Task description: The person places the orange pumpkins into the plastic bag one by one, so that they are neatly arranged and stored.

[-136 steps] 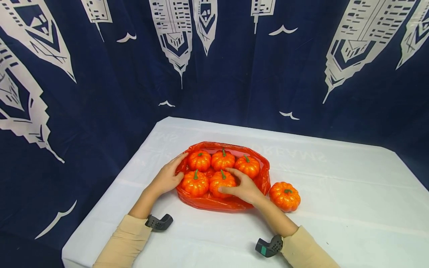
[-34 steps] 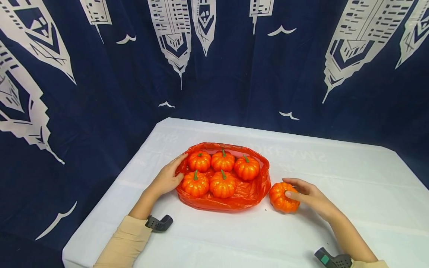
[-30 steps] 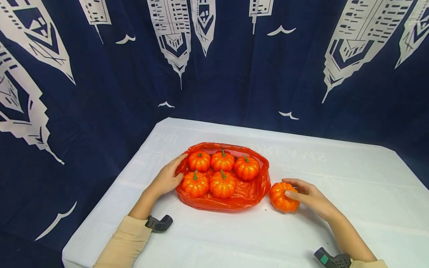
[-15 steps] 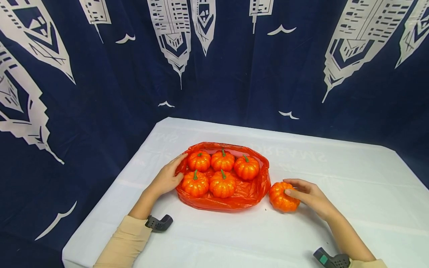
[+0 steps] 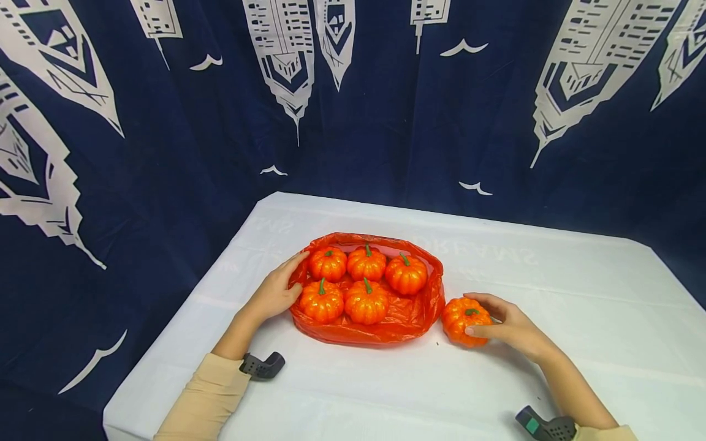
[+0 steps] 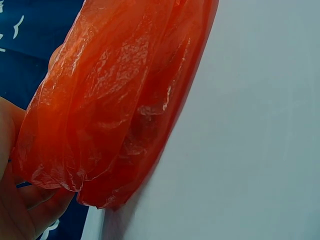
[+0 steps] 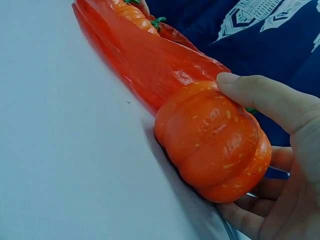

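Observation:
In the head view, a shallow red plastic bag (image 5: 380, 334) lies wide open on the table with several small orange pumpkins (image 5: 366, 302) in two rows inside it. My left hand (image 5: 274, 289) holds the bag's left end, its thumb over the rim; the left wrist view shows its fingers (image 6: 42, 207) partly hidden behind the plastic. Just right of the bag sits one loose pumpkin (image 5: 466, 321) with a short green stem. My right hand (image 5: 510, 326) grips that pumpkin from the right. In the right wrist view, its thumb lies across the upper side and the other fingers curve round behind.
A white cloth covers the table (image 5: 584, 318). Behind it hangs a dark blue curtain (image 5: 386, 135) with white building and bird prints. Dark devices (image 5: 261, 366) are strapped to both wrists. The bag's front right part shows bare red plastic.
My right hand has left the front-row pumpkin in the bag and moved right to the loose one. Lately its thumb slid lower, baring the stem. The left hand has stayed put.

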The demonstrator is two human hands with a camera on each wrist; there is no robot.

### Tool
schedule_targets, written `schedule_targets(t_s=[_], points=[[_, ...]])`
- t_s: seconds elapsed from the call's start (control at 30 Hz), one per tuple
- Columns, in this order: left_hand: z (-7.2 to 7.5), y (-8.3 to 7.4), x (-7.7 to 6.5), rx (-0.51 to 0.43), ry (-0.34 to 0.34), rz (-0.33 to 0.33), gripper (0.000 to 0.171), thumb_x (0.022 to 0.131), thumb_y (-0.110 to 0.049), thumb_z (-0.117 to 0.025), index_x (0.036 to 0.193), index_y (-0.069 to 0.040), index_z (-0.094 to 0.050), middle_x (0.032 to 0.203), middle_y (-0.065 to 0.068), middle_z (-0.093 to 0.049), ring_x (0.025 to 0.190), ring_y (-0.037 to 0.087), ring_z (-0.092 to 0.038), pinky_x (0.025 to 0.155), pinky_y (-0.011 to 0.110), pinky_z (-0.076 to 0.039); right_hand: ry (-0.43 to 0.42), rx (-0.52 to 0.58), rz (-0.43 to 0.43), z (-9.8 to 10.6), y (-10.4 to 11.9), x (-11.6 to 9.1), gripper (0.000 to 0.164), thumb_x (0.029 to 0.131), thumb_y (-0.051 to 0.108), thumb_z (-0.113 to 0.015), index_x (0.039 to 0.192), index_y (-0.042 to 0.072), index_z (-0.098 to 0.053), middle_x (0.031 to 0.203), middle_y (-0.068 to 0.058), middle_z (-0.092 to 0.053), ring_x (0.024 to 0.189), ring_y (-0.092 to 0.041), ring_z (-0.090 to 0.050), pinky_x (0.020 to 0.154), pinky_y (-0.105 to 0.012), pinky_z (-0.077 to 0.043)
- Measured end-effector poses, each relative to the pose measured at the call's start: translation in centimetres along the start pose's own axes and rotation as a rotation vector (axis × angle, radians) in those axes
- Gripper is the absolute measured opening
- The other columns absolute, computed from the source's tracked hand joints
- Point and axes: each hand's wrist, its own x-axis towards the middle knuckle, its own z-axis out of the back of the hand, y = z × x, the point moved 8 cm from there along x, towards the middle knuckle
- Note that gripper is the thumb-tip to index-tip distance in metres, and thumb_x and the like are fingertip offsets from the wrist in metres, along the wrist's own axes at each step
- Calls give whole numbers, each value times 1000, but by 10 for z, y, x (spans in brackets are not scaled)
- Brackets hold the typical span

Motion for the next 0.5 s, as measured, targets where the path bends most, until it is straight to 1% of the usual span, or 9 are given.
schedule_targets(t_s=[0.1,0.23,0.37,0.5], points=[[0,0,0,3,-1,-1,65,85,3,-51,148,-1,-38,151,22,-36,138,40,-34,112,55,-27,5,1,2,0,0,0,61,83,20,-72,136,-1,-51,132,-20,-55,113,-17,-53,89,-31,-49],[0,1,0,9,-3,0,65,85,3,-51,148,-2,-38,151,22,-36,138,40,-34,112,55,-27,17,11,6,0,0,-1,60,83,19,-72,136,-1,-51,131,-21,-56,108,-7,-54,87,-25,-50],[-1,2,0,5,-2,5,65,85,3,-51,148,-2,-38,152,22,-35,138,40,-34,112,55,-27,23,19,27,1,5,-2,58,83,17,-72,135,-2,-52,130,-21,-56,106,-4,-55,86,-24,-51],[0,1,0,5,0,4,65,84,3,-51,148,-2,-38,151,23,-35,138,40,-34,112,55,-27,17,18,56,4,17,-6,56,85,16,-71,135,0,-52,129,-16,-58,108,-5,-55,86,-27,-51]])
